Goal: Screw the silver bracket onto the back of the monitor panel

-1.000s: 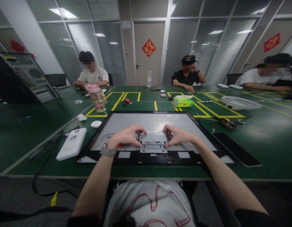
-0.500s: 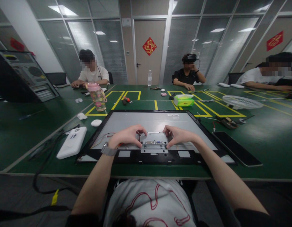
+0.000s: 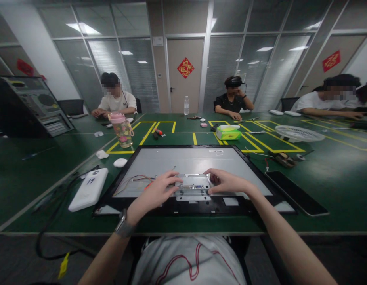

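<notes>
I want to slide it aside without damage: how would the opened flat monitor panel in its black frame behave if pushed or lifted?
The wide, thin monitor panel in its black frame lies flat on the green table, so it would probably slide, not tip. Lifted by one edge, it may flex. Loose thin wires and the small metal connector bracket under the left hand and right hand look snag-prone.
</notes>
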`<state>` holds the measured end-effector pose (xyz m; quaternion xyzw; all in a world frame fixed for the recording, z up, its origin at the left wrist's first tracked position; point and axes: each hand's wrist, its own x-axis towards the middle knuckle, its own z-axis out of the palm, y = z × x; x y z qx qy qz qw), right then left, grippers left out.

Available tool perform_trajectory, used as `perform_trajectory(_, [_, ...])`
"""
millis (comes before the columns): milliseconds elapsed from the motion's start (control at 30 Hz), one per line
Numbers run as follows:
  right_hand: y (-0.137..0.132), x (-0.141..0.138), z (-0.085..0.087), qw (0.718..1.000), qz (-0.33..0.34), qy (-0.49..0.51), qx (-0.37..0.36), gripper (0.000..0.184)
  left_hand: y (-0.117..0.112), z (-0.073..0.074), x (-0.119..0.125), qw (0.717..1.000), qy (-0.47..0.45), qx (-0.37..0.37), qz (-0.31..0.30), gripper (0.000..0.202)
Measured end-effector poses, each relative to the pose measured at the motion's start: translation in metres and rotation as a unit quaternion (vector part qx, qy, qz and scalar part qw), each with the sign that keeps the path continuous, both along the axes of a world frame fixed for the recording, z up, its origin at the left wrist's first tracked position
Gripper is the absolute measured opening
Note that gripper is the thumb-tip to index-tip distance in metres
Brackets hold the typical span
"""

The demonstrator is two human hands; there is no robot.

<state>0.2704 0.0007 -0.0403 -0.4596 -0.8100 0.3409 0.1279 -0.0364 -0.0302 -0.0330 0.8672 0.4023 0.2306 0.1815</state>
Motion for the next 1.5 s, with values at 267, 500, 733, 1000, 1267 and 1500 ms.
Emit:
perform_trajectory(267, [-0.046, 0.021, -0.022, 0.984, -0.115, 0.050, 0.130, 0.049, -0.029, -0.024, 0.009, 0.984, -0.044, 0.170, 0.037, 0.021])
perform_trajectory(500, [-0.051, 0.013, -0.028, 0.974, -0.141, 0.032, 0.177, 0.037, -0.031, -0.033, 0.012, 0.971, -0.019, 0.233, 0.038, 0.021])
perform_trajectory(733, [-0.052, 0.010, -0.028, 0.973, -0.142, 0.016, 0.182, 0.032, -0.031, -0.034, 0.013, 0.968, -0.010, 0.248, 0.039, 0.022])
perform_trajectory(1000, [-0.053, 0.009, -0.026, 0.973, -0.140, 0.018, 0.184, 0.029, -0.032, -0.029, 0.014, 0.969, 0.000, 0.244, 0.025, 0.025])
perform_trajectory(1267, [-0.054, 0.007, -0.022, 0.975, -0.141, 0.008, 0.174, 0.030, -0.033, -0.030, 0.014, 0.972, 0.005, 0.232, 0.036, 0.021])
perform_trajectory(1500, [-0.054, 0.007, -0.025, 0.975, -0.136, 0.016, 0.173, 0.029, -0.035, -0.033, 0.024, 0.972, 0.021, 0.231, 0.046, 0.021])
